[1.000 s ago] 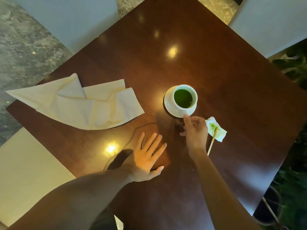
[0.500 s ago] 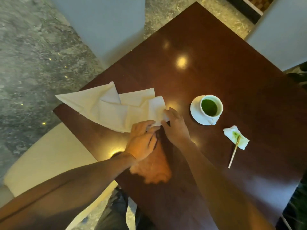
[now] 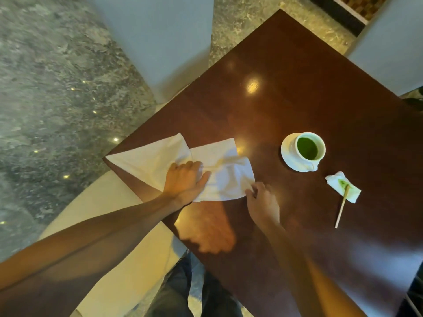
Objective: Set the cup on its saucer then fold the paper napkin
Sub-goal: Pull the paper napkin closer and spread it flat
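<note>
Dark wooden bench (image 3: 286, 106): our napkin (image 3: 160, 156) stretches leftward toward the corner. Our left hand (image 3: 185, 181) presses flat on its middle; our right hand (image 3: 261, 202) pinches its near right edge. Cup (image 3: 310, 148) sits on saucer (image 3: 289, 157), farther right.

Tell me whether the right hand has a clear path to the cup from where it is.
Probably yes. The right hand pinches the napkin edge, and only bare table lies between it and the cup on its saucer.
</note>
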